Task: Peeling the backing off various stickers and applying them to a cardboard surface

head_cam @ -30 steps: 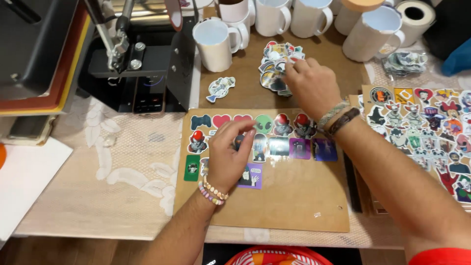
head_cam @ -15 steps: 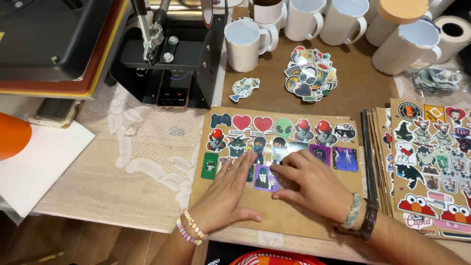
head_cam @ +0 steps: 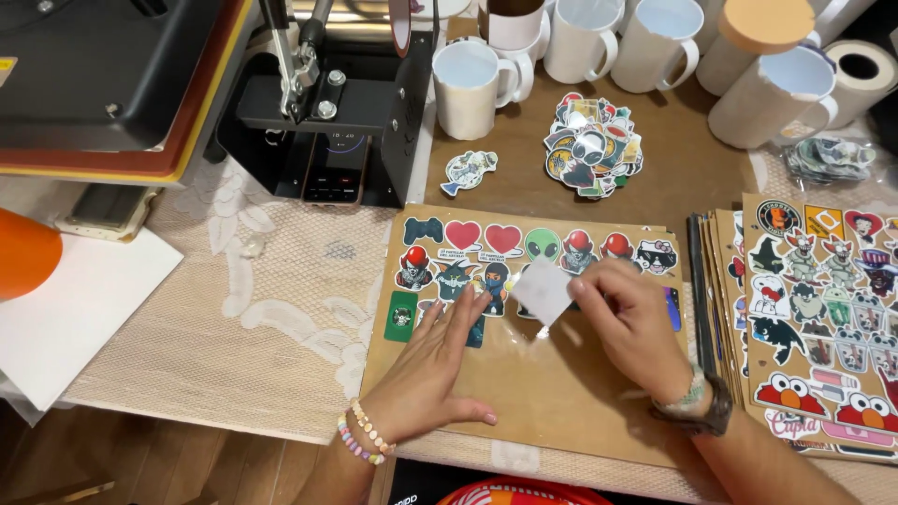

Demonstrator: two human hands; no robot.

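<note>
A brown cardboard sheet (head_cam: 561, 402) lies in front of me with two rows of colourful stickers along its top. My left hand (head_cam: 435, 360) rests flat on the sheet, fingertips touching stickers in the lower row. My right hand (head_cam: 631, 323) pinches a sticker (head_cam: 543, 290) turned white side up, just above the lower row. A pile of loose stickers (head_cam: 591, 145) sits further back, and a single fish-shaped sticker (head_cam: 468, 171) lies left of it.
Several white mugs (head_cam: 472, 84) line the back edge. A black heat press (head_cam: 318, 103) stands at the back left. A stack of sticker-covered boards (head_cam: 814, 309) lies on the right. White paper (head_cam: 79, 309) and an orange object (head_cam: 23, 252) are at the left.
My right hand came back from the loose sticker pile to the sheet and now holds a sticker white side up. My left hand slid a little along the lower row.
</note>
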